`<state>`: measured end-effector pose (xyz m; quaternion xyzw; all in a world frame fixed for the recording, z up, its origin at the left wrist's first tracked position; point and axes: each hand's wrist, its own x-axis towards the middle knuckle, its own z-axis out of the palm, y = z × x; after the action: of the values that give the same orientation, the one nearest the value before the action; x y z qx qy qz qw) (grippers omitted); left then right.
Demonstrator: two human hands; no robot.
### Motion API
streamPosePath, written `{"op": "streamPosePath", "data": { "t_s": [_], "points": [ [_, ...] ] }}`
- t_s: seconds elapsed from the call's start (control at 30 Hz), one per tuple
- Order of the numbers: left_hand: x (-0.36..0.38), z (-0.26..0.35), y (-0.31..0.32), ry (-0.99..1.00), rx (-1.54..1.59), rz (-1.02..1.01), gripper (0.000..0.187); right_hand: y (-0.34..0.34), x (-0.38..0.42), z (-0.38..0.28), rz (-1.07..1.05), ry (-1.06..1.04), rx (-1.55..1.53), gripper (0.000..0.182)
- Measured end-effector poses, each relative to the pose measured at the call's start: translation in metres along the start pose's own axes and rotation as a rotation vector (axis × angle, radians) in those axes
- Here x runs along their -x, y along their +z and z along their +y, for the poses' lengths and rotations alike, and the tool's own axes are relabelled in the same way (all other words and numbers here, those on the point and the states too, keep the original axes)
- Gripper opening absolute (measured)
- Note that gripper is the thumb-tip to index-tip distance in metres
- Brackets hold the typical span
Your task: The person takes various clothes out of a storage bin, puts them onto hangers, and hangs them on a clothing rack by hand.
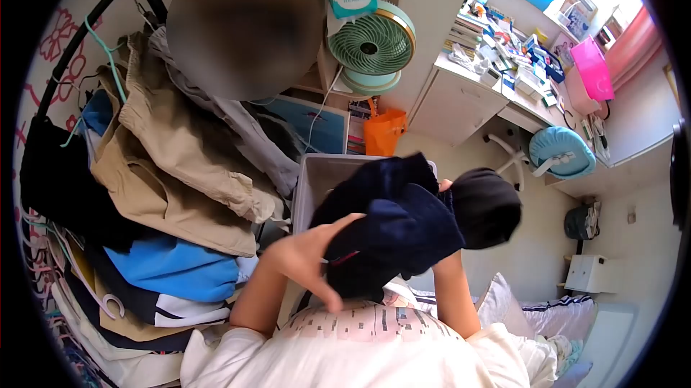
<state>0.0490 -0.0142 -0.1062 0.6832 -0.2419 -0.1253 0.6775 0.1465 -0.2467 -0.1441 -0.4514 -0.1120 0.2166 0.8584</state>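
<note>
A dark navy garment, bunched up with a black section at its right end, is held in front of my chest. My left hand is at its left edge, thumb and fingers spread wide, fingertips overlapping the cloth. Most of my right hand is hidden behind the garment; a bit of finger shows at its top edge, between the navy and black parts. Beneath the garment stands a grey plastic bin, largely covered by it.
Clothes hang on a black rack at left, including khaki trousers and a blue garment. A green fan and orange bag stand ahead. At right are a cluttered desk, a swivel chair and bedding.
</note>
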Motion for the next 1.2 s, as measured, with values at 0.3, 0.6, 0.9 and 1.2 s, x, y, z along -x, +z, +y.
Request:
{"op": "streamPosePath", "data": {
  "t_s": [0.3, 0.6, 0.9, 1.2],
  "points": [
    [0.038, -0.018, 0.007, 0.174, -0.137, 0.544, 0.058, -0.008, 0.01, -0.053, -0.385, -0.512, 0.612, 0.031],
    [-0.005, -0.008, 0.027, 0.288, 0.051, 0.376, 0.115, 0.059, 0.006, -0.053, -0.28, -0.379, 0.331, 0.052],
    [0.059, 0.011, 0.05, 0.463, -0.112, 1.065, 0.091, 0.133, -0.008, -0.034, -0.399, -0.241, 0.11, 0.075],
    [0.143, 0.185, 0.074, 0.358, -0.896, 1.398, 0.094, 0.22, -0.009, -0.056, -0.731, -0.179, -0.054, 0.096]
  ]
}}
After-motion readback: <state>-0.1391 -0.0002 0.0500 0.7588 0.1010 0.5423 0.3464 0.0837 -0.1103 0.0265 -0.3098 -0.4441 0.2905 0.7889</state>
